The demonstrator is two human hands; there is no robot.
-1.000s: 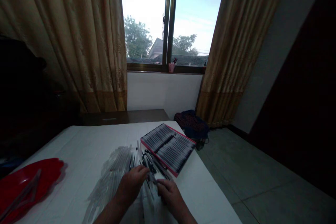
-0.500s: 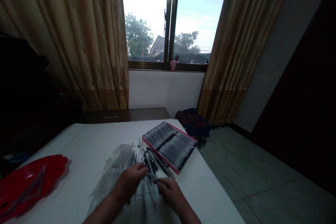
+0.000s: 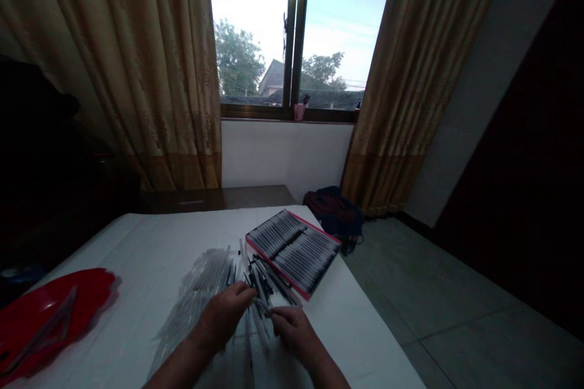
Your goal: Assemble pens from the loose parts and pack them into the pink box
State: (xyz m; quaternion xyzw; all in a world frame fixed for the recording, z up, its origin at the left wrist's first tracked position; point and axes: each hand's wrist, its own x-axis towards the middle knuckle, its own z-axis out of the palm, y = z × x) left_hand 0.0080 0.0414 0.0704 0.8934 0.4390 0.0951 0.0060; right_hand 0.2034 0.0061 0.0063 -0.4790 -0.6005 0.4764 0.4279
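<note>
My left hand (image 3: 227,311) is closed, its thumb and fingers pinching one end of a slim, pale pen (image 3: 263,304). At the other end my right hand (image 3: 292,327) is closed too, so the pen spans the short gap between both hands. Beneath and beyond them lies a loose heap of clear and black pens (image 3: 261,276). Left of the heap, many clear tubes or sleeves (image 3: 201,282) are spread out, partly behind my left forearm. Just past the heap, a pink-edged tray (image 3: 298,249) holds two rows of pens with dark ends.
Everything lies on a white-covered table (image 3: 155,243). A red plastic basin (image 3: 86,298) at the left edge has a clear triangular piece in it. Dark cloth (image 3: 333,209) is heaped beyond the table's far right corner. A pink cup (image 3: 299,112) stands on the windowsill.
The whole view has shifted very slightly. Both hands keep nearly the same pose on the pen, and the tray and heap lie as before.
</note>
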